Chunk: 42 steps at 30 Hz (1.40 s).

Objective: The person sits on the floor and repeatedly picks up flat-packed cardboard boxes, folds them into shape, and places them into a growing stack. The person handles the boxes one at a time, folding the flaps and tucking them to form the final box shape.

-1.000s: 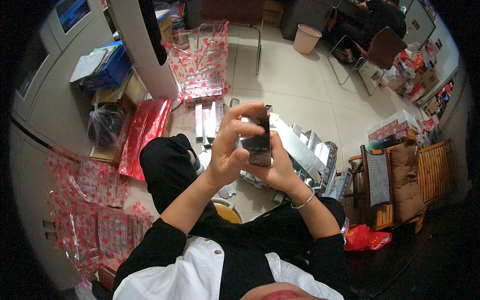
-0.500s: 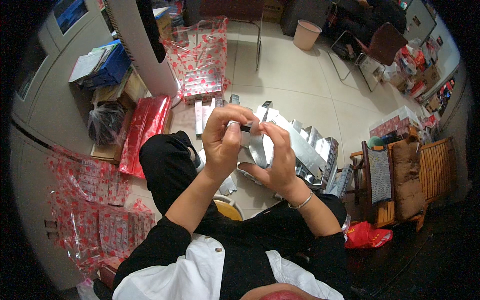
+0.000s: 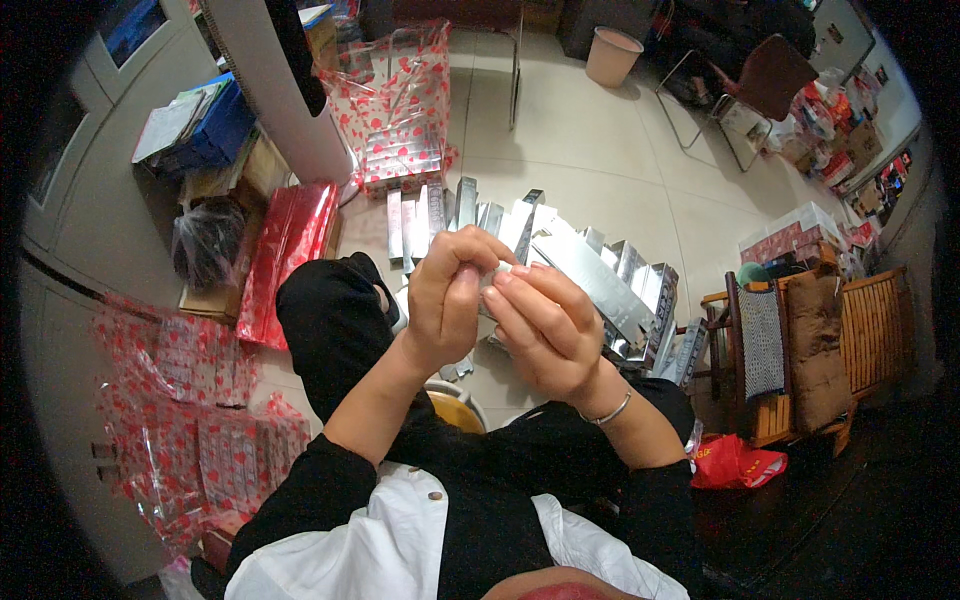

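My left hand (image 3: 450, 290) and my right hand (image 3: 545, 318) meet in front of me, fingertips pinched together. Between them shows only a small whitish bit (image 3: 502, 268); the rest is hidden by the fingers, so its kind cannot be told. A bracelet circles my right wrist. Below and beyond the hands, shiny silver slim boxes (image 3: 655, 310) lie in a loose heap on the floor, with a large pale silver panel (image 3: 590, 272) among them. Several slim boxes (image 3: 465, 203) stand or lean just past my left hand.
Heart-patterned clear wrap covers bundled boxes (image 3: 403, 150) ahead and more bundles (image 3: 235, 450) at left. Red wrapped sheets (image 3: 290, 260) lie beside my left knee. A wooden chair (image 3: 785, 350) stands at right, a red bag (image 3: 735, 465) below it, a pink bin (image 3: 612, 57) farther off.
My right hand has closed from spread fingers to a pinch against my left fingertips. The silver piece seen between the hands is now almost wholly covered.
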Tool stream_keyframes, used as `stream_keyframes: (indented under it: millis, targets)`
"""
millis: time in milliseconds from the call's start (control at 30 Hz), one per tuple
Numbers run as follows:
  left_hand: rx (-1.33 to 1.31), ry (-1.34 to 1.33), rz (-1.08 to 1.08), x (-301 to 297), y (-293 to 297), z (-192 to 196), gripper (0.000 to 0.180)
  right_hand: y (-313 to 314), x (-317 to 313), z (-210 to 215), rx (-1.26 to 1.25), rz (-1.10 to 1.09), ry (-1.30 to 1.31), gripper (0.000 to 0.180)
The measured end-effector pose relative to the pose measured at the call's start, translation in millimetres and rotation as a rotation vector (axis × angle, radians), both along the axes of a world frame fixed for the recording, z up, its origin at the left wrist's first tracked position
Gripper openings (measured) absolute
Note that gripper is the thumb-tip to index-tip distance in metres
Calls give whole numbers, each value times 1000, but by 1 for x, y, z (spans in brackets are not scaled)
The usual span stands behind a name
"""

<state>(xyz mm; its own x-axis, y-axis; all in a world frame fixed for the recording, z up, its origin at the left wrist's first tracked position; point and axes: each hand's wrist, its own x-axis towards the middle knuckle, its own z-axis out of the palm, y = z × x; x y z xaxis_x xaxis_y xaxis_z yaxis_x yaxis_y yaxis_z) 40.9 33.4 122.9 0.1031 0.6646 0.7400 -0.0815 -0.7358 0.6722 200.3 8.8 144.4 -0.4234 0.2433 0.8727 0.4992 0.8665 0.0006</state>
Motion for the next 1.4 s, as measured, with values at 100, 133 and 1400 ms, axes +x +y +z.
stream_keyframes:
  millis: [100,133,1400]
  targets:
    - [-43,15,30,-5,-1,-2,21,-2,-3,1,-25,-33,-47,30]
    - [-51,28,53,-6,-1,-3,22,-2,-4,1,-23,-30,-50,30]
    - [20,19,18,-1,-1,-12,49,3,-4,-13,-377,85,131,72]
